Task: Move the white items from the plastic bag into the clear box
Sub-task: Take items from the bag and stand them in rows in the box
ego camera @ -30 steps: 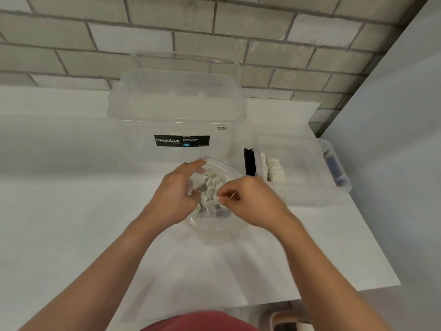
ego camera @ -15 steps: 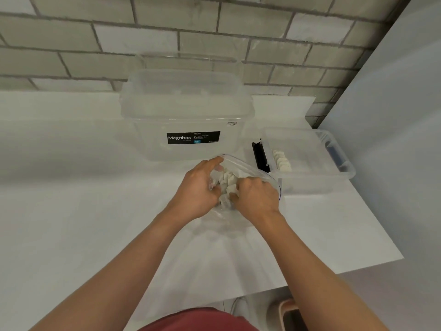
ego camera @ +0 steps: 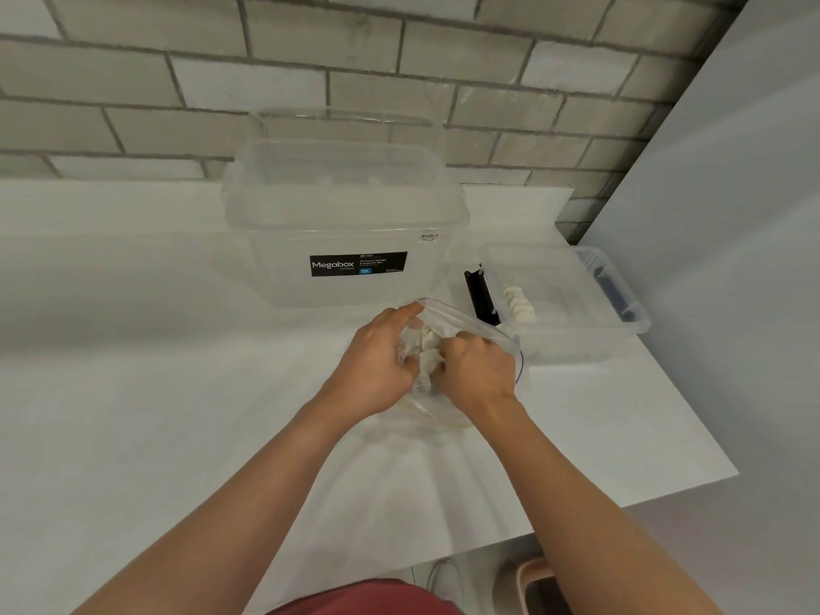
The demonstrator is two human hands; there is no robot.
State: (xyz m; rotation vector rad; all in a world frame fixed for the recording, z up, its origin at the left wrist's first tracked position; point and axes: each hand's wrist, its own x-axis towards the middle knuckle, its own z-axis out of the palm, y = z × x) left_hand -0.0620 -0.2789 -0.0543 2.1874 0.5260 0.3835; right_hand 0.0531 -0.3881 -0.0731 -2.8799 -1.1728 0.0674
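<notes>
Head view: white table (ego camera: 133, 392) bore everything listed. Megabox storage box (ego camera: 346, 224), large and clear, stood at the rear by the brick wall. Clear box (ego camera: 577, 344), smaller, sat to its right and held a row of white pieces (ego camera: 517, 304). Plastic bag (ego camera: 479, 324) lay open in front of both boxes. Left hand (ego camera: 377, 361) gripped the bag's mouth; right hand (ego camera: 477, 370) reached inside, fingers curled round white items (ego camera: 428, 344).

This looks like a plain utility or storage corner; whether it is a home or a workplace cannot be told. A bare grey brick wall (ego camera: 399, 82) backs a white surface (ego camera: 133, 392), and a smooth grey side wall (ego camera: 732, 215) stands at the right. There are 2 clear plastic storage tubs: the larger box (ego camera: 346, 206), labelled "Megabox" 12L, and the smaller box (ego camera: 568, 348).
</notes>
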